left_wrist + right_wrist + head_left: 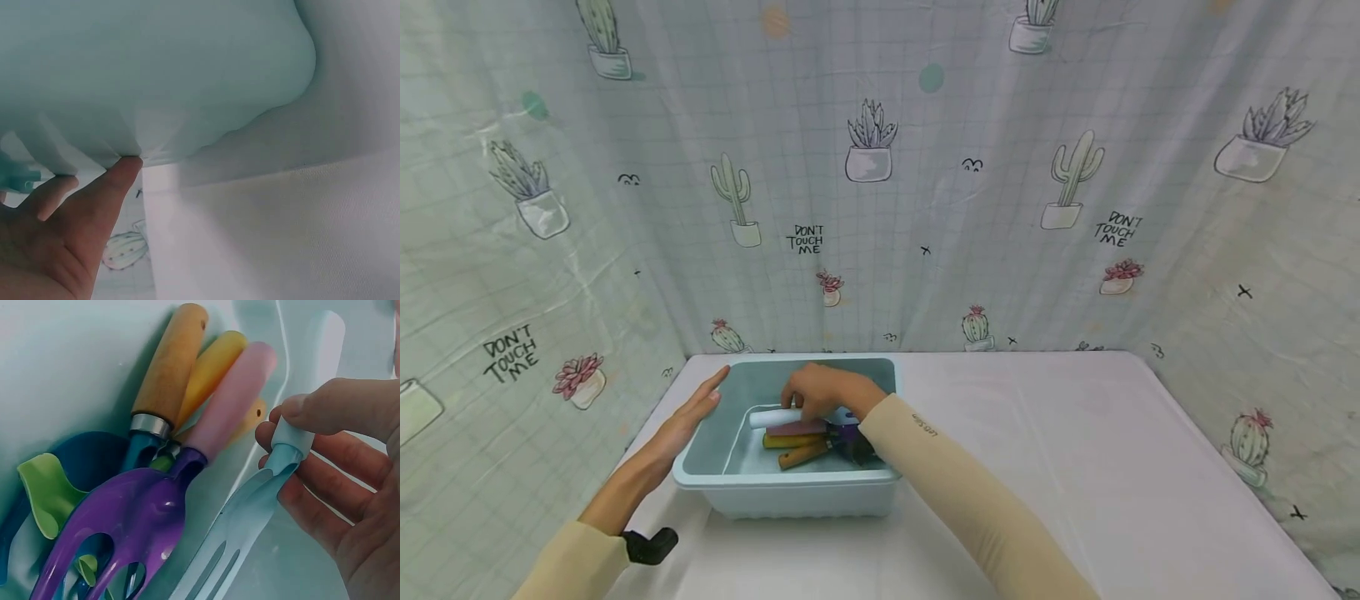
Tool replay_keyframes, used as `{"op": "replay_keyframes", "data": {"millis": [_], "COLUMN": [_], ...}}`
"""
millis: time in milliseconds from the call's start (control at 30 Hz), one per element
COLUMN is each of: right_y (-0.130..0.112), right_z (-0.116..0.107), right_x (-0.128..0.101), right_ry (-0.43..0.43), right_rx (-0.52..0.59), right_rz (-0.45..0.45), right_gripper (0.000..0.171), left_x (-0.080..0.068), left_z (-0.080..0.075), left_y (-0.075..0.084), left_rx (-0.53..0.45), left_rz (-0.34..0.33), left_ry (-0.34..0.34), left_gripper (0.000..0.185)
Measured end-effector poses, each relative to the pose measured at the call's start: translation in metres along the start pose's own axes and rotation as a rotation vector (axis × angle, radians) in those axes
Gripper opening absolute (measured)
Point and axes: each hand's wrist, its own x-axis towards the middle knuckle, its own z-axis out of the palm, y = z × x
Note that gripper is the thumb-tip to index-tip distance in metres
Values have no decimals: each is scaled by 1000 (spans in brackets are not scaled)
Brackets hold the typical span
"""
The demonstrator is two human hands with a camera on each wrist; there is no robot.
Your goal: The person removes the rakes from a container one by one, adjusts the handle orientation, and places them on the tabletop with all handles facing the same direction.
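A pale blue plastic tub point(700, 467) stands on the white table. My left hand point(688, 417) lies flat with straight fingers against the tub's left outer wall; in the left wrist view its fingertips point(125, 169) press the tub point(156, 75). My right hand point(827, 392) reaches inside the tub and grips the white handle of a light blue garden fork point(250, 512), thumb and fingers point(325, 412) curled round it. Beside it lie a purple fork with a pink handle point(206, 431), a yellow-handled tool point(209, 369) and a wooden-handled blue tool point(165, 369).
A curtain printed with cacti point(872, 150) hangs close behind and on both sides of the table point(1075, 467). A green tool part point(47, 494) lies under the purple fork. A black strap point(651, 546) sits at my left wrist.
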Motion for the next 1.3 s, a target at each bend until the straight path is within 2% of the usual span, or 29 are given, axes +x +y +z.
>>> {"op": "replay_keyframes", "data": {"millis": [167, 300, 567, 867, 1300], "right_y": [-5, -9, -23, -37, -54], "right_z": [0, -2, -14, -41, -83], "right_x": [-1, -2, -6, -15, -54], "right_ry": [-10, -8, -13, 4, 64], "right_rx": [5, -38, -105, -198, -258], "right_rz": [-6, -14, -83, -137, -128], "right_gripper": [36, 34, 30, 35, 42], "left_x": [-1, -1, -2, 0, 5], "left_z": [-1, 0, 2, 3, 1], "left_y": [0, 2, 3, 3, -2], "left_rx": [-8, -2, 5, 1, -9], "left_rz": [-12, -7, -14, -30, -54], "left_ry": [-5, 7, 17, 15, 9], "left_gripper": [66, 66, 65, 66, 68]}}
